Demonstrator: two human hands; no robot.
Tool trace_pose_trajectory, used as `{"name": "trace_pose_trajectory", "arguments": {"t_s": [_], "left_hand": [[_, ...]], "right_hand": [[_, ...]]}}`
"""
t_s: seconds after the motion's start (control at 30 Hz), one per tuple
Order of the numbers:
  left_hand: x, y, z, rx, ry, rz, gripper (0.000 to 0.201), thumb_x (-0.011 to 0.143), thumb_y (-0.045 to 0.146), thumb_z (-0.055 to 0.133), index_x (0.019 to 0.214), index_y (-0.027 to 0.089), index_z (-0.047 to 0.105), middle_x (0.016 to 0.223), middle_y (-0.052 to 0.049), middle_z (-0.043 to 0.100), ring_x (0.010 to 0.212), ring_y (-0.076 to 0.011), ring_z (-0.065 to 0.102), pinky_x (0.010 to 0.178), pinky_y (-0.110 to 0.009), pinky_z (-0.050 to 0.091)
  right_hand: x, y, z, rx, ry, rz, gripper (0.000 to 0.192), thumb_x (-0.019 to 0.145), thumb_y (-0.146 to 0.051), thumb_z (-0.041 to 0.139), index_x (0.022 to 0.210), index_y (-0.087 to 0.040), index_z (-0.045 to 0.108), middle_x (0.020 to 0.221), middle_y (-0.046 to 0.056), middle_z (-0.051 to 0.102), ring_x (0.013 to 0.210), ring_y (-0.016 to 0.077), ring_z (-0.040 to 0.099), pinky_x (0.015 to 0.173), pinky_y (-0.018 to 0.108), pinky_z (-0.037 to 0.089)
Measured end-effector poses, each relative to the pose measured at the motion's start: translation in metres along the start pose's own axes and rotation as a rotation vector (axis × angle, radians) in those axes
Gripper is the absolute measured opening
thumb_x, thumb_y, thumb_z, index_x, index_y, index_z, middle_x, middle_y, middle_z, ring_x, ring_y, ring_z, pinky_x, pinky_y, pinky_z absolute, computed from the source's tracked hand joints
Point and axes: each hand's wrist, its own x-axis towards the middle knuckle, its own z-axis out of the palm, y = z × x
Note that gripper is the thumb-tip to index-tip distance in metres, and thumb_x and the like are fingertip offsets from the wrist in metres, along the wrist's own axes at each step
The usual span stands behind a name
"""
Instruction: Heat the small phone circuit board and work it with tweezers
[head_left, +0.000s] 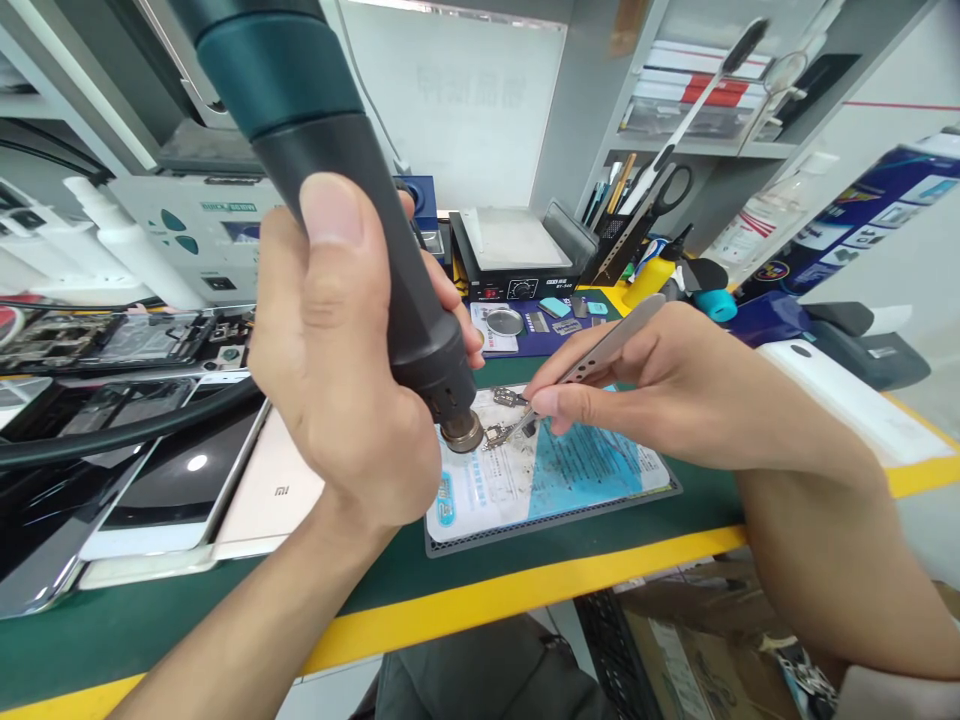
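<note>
Left hand: wrapped tight round the dark handle of the hot-air gun, thumb pressed along the barrel, fingers closed behind it
Gun nozzle: points down and sits just above the mat, close beside the small part
Right hand: pinched shut on the tweezers, index finger and thumb near the lower half of the shaft
Tweezer tips: down at the part, touching or nearly so; too small to tell whether they grip it or only steady it
Part: a small metal-looking board piece, lying on the white end of the mat, between nozzle and tweezers
Second piece: similar scrap just behind it, apart from both tools
Mat: blue and white work mat, flat on the green counter near its yellow edge
Phones: stacked flat to the left, well apart from the work
Hose: runs from the gun across the phones
Step in hand: heating the part while the tweezers wait on it, by my reading
Next move calls for: a steady nozzle held off the mat, and a light lift or nudge with the tweezers without sliding the part sideways
</note>
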Motion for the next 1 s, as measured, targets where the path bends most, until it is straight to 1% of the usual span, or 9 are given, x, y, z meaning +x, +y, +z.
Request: {"name": "trace_pose_trajectory", "arguments": {"t_s": [0.1, 0.23, 0.43, 0.57, 0.63, 0.67, 0.8, 0.9, 1.0], "left_hand": [[0.0, 0.001, 0.0, 0.001, 0.004, -0.001, 0.081, 0.095, 0.079, 0.012, 0.088, 0.016, 0.062, 0.061, -0.003, 0.051, 0.042, -0.0185, 0.053, 0.038, -0.035, 0.041], [0.002, -0.001, -0.002, 0.003, -0.016, 0.002, 0.083, 0.092, 0.083, 0.015, 0.088, 0.015, 0.062, 0.059, -0.002, 0.051, 0.04, -0.019, 0.052, 0.035, -0.036, 0.04], [0.0, 0.001, -0.002, -0.023, 0.002, -0.002, 0.07, 0.098, 0.075, 0.018, 0.089, 0.018, 0.058, 0.06, -0.001, 0.051, 0.041, -0.0183, 0.052, 0.037, -0.035, 0.041], [-0.002, 0.009, 0.0, 0.024, -0.057, -0.103, 0.068, 0.096, 0.077, 0.028, 0.091, 0.018, 0.059, 0.064, -0.002, 0.052, 0.048, -0.0194, 0.057, 0.044, -0.036, 0.046], [-0.003, 0.013, -0.001, 0.02, -0.016, -0.103, 0.071, 0.092, 0.082, 0.029, 0.086, 0.018, 0.06, 0.062, -0.001, 0.049, 0.045, -0.0187, 0.052, 0.043, -0.037, 0.042], [-0.002, 0.015, -0.001, 0.008, -0.039, -0.148, 0.072, 0.09, 0.084, 0.032, 0.086, 0.018, 0.06, 0.063, -0.002, 0.051, 0.047, -0.0198, 0.054, 0.045, -0.037, 0.043], [0.008, 0.013, -0.005, -0.141, -0.025, -0.166, 0.066, 0.08, 0.088, 0.049, 0.09, 0.023, 0.059, 0.064, -0.001, 0.054, 0.053, -0.0205, 0.059, 0.046, -0.033, 0.039], [0.016, 0.005, -0.004, -0.2, 0.009, -0.168, 0.066, 0.078, 0.088, 0.052, 0.092, 0.024, 0.059, 0.065, -0.002, 0.056, 0.056, -0.0222, 0.062, 0.046, -0.032, 0.038], [0.015, -0.001, -0.003, -0.229, 0.038, -0.156, 0.062, 0.079, 0.086, 0.054, 0.092, 0.025, 0.058, 0.065, -0.003, 0.057, 0.058, -0.023, 0.064, 0.046, -0.033, 0.038]], "right_hand": [[0.0, 0.0, 0.001, 0.0, -0.003, -0.002, 0.023, 0.092, -0.035, 0.071, 0.079, -0.016, 0.076, 0.075, 0.004, 0.072, 0.051, 0.0096, 0.049, 0.038, 0.023, 0.032], [0.0, 0.001, 0.001, 0.024, 0.039, -0.021, 0.019, 0.088, -0.033, 0.076, 0.078, -0.017, 0.077, 0.074, 0.003, 0.073, 0.055, 0.0112, 0.056, 0.041, 0.022, 0.037], [-0.001, 0.002, -0.001, -0.016, 0.036, -0.024, 0.021, 0.089, -0.032, 0.076, 0.074, -0.017, 0.076, 0.079, 0.003, 0.073, 0.05, 0.008, 0.049, 0.038, 0.022, 0.032], [-0.001, 0.002, -0.001, -0.035, 0.028, -0.018, 0.026, 0.09, -0.037, 0.074, 0.074, -0.017, 0.075, 0.078, 0.003, 0.072, 0.053, 0.0098, 0.052, 0.039, 0.022, 0.033], [-0.001, 0.002, 0.0, -0.029, 0.023, -0.012, 0.025, 0.09, -0.038, 0.074, 0.075, -0.017, 0.075, 0.074, 0.002, 0.07, 0.052, 0.0094, 0.051, 0.039, 0.022, 0.033], [-0.001, 0.002, 0.0, -0.027, 0.024, -0.009, 0.025, 0.09, -0.038, 0.074, 0.076, -0.017, 0.076, 0.072, 0.001, 0.069, 0.052, 0.0093, 0.051, 0.039, 0.021, 0.033], [-0.001, 0.002, 0.0, -0.032, 0.039, -0.006, 0.024, 0.091, -0.037, 0.072, 0.078, -0.017, 0.076, 0.071, 0.001, 0.069, 0.051, 0.0089, 0.05, 0.039, 0.021, 0.032], [-0.002, 0.001, 0.0, -0.027, 0.024, -0.005, 0.026, 0.092, -0.039, 0.071, 0.078, -0.018, 0.076, 0.075, 0.003, 0.071, 0.054, 0.0107, 0.053, 0.04, 0.023, 0.033], [-0.002, 0.001, 0.0, -0.034, 0.029, -0.015, 0.026, 0.09, -0.041, 0.074, 0.076, -0.018, 0.076, 0.081, 0.004, 0.073, 0.06, 0.0131, 0.059, 0.043, 0.024, 0.036]]}}
